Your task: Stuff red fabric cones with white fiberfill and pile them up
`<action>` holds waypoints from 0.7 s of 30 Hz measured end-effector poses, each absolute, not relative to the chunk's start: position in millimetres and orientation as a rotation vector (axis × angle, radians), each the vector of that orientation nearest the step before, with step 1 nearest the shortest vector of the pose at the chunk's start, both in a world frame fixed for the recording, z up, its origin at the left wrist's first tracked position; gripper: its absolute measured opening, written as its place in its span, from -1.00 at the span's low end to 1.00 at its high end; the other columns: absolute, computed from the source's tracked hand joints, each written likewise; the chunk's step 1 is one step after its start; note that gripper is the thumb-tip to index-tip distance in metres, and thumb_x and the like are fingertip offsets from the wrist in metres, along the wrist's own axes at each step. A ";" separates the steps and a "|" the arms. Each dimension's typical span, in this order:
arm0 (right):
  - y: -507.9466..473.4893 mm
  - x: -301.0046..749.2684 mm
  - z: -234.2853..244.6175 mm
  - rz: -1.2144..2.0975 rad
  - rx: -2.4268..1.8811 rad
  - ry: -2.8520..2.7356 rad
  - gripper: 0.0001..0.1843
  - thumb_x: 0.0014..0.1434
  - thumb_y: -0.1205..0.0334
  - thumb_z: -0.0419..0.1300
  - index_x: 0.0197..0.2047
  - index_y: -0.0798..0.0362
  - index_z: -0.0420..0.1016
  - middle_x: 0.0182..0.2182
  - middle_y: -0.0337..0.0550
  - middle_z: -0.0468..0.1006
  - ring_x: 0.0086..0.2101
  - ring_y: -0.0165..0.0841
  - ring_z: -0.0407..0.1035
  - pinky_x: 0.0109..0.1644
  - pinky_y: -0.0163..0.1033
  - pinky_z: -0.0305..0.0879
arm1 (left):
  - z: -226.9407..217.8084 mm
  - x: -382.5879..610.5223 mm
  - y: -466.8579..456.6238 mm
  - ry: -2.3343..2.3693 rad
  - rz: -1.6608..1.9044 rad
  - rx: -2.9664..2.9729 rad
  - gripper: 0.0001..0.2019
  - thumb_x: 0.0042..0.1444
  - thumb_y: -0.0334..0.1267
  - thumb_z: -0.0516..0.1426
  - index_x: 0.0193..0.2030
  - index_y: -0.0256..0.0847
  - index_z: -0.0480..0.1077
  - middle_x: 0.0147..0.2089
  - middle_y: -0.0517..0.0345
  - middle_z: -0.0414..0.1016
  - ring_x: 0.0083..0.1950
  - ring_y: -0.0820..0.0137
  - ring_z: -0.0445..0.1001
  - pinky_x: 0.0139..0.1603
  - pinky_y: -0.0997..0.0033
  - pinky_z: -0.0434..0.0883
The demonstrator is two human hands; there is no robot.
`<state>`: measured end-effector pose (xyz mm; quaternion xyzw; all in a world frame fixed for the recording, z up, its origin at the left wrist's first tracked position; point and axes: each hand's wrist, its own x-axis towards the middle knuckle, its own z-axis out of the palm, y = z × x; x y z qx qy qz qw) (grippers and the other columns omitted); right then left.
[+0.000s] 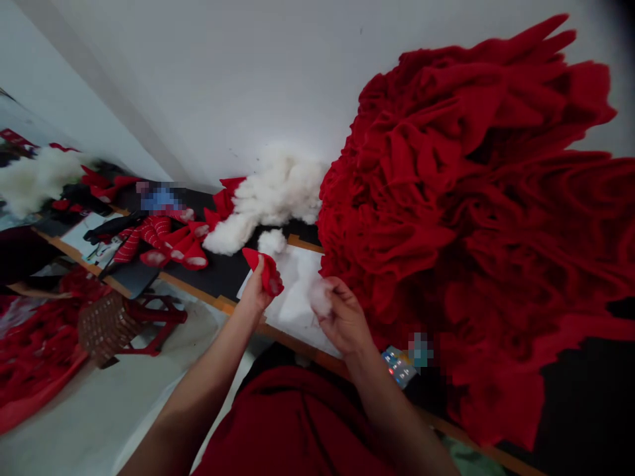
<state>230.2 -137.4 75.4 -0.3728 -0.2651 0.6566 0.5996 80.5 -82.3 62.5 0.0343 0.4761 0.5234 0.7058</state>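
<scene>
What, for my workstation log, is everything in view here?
Wall: one, pale, background
Table: one, black, along wall
Sheet: one, white, on table
Stuffing heaps: two, white, by wall, far left
Stuffing clump: one, white, by sheet
Fabric heap: one, red, table's right
Small pieces: several, red and white, table's left
Striped pieces: several, red and white, table's left
Keypad-like object: one, grey, near table edge
Stool: one, reddish-brown, left floor
Floor pile: one, red, far left
Co-worker: one, dark clothing, left edge
Held fabric piece: one, red, left hand
Held stuffing tuft: one, white, right hand
Own shirt: one, red, bottom centre
Left hand: one, bare, centre
Right hand: one, bare, centre-right
</scene>
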 end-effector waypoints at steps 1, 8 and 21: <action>-138.9 236.2 79.8 1.419 -0.906 -0.690 -0.80 -0.09 0.12 0.22 -0.37 -0.01 0.36 -0.51 -0.30 0.40 -0.59 -0.52 0.22 -0.56 -0.40 0.21 | 65.9 79.7 -82.4 1.037 1.151 0.073 -0.63 0.07 0.04 0.01 -0.47 -0.28 0.28 -0.63 0.19 0.34 -0.61 0.51 0.33 -0.58 0.52 0.31; -142.1 219.4 79.7 0.538 -1.167 -1.363 -0.81 0.12 0.38 0.03 -0.27 0.02 0.44 -0.27 -0.10 0.44 -0.21 -0.35 0.34 -0.12 -0.22 0.33 | 83.0 101.4 -89.0 0.871 1.269 0.056 -0.61 0.12 0.02 -0.06 -0.31 -0.29 0.37 -0.40 0.11 0.51 -0.38 0.46 0.46 -0.27 0.46 0.43; -131.8 178.2 49.8 0.526 -1.148 -1.605 -0.58 0.11 0.40 -0.07 0.06 0.10 0.26 -0.07 0.01 0.37 -0.02 -0.26 0.24 0.07 -0.06 0.21 | 81.7 112.3 -104.9 0.865 1.269 0.122 -0.64 0.13 -0.05 -0.02 -0.28 -0.33 0.42 -0.32 0.02 0.52 -0.14 0.33 0.47 0.03 0.33 0.34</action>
